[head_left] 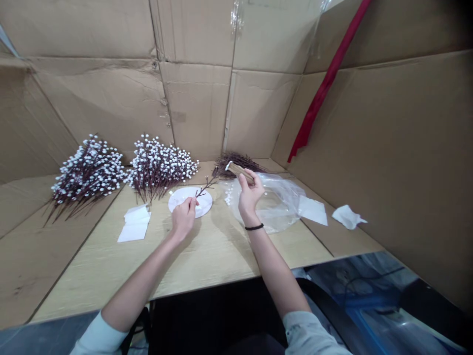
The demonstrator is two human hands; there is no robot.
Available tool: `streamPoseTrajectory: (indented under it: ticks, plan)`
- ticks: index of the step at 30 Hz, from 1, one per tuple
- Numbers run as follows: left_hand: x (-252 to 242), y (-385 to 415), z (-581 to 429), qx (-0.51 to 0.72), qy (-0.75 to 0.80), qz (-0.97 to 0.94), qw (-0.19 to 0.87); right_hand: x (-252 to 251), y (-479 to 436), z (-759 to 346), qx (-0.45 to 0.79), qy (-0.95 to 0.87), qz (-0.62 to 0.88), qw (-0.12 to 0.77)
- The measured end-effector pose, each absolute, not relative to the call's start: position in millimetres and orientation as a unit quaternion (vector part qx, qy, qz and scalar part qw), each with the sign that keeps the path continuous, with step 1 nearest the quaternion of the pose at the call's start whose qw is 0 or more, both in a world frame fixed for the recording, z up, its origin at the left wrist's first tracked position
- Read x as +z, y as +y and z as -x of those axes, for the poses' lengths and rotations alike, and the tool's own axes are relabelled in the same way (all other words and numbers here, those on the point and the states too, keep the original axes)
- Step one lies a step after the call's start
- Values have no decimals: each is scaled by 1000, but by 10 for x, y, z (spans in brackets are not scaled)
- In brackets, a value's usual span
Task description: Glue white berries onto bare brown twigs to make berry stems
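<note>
My left hand (185,216) pinches a bare brown twig (207,186) that branches up and to the right over a white round plate (176,198). My right hand (250,192) is closed around a brown stick (239,170) with white stuff on its tip, which points left toward the twig. Beneath the right hand lies a clear plastic bag (281,197), with small white beads (228,195) at its left end. Just behind is a pile of bare dark twigs (240,162).
Two bunches of white-berried stems, one at far left (88,172) and one left of centre (158,165), lie by the cardboard back wall (199,108). White paper pieces (135,224) sit left, others (313,210) right. A red strip (328,79) hangs on the right wall.
</note>
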State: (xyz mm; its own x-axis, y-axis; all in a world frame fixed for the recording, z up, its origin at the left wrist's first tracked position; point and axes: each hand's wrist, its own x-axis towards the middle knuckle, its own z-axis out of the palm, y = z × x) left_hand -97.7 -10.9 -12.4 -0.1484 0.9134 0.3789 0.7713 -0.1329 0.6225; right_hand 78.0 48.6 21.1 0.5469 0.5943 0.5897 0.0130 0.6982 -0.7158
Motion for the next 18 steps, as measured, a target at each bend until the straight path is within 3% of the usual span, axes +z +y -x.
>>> streamPoseTrajectory:
  ticks: [18]
  plan:
    - [-116, -114, 978, 377, 659, -645, 85, 240, 453, -782, 166, -447, 355, 804]
